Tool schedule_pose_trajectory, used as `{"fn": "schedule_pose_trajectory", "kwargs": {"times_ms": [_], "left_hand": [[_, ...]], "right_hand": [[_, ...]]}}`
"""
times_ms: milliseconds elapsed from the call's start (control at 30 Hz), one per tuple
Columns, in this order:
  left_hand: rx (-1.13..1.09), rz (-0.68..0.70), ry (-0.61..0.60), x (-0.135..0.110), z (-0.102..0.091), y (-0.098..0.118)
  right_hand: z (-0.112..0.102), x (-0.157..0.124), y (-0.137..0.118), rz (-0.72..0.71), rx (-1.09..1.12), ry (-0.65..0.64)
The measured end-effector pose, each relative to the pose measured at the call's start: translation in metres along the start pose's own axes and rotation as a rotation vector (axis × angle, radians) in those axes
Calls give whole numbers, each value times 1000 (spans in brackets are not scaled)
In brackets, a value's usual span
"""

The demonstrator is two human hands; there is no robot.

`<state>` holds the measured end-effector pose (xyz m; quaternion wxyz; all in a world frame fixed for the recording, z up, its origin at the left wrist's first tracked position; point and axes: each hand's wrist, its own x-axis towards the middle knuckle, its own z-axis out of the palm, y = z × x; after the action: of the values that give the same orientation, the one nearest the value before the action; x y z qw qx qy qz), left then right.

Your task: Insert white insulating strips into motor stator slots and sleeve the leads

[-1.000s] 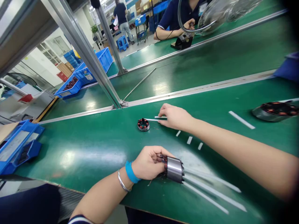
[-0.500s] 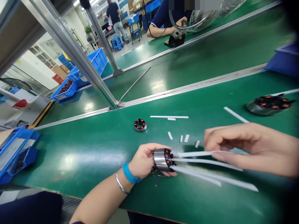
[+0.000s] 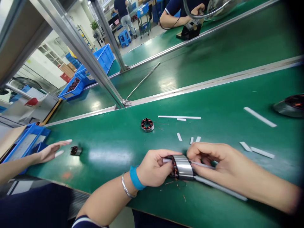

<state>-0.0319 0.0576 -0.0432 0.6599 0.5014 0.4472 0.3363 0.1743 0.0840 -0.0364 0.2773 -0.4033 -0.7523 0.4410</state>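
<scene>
My left hand [image 3: 154,167] is closed around a silver motor stator [image 3: 183,167] with copper windings, held just above the green belt [image 3: 106,148]. My right hand [image 3: 211,160] pinches long white paper strips [image 3: 220,187] that stick out of the stator's right end, fingers pressed against the metal. A blue band and a silver bangle sit on my left wrist. Beyond my hands lie a small stator [image 3: 147,124] and a long white strip [image 3: 179,117].
Short white strip pieces [image 3: 190,139] and more strips [image 3: 260,117] lie scattered on the belt. Another person's hand [image 3: 51,151] reaches in at the left beside a small dark part [image 3: 76,150]. Blue bins [image 3: 26,142] stand at left; a large stator [image 3: 288,106] at right.
My right hand has slid left along the strips up to the stator. Another person's hand has appeared at the left with a small part on the belt.
</scene>
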Motion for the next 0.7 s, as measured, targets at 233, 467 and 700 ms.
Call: {"fn": "schedule_pose_trajectory", "kwargs": {"times_ms": [233,467,700], "left_hand": [[162,87,18,-3,0,0],[-77,48,-40,0,0,-7],[-392,-89,-94,6,-5,1]], "right_hand": [[2,2,-3,-50,64,-108],[-6,5,-2,41,178,-72],[-42,96,27,91,-459,238]]}}
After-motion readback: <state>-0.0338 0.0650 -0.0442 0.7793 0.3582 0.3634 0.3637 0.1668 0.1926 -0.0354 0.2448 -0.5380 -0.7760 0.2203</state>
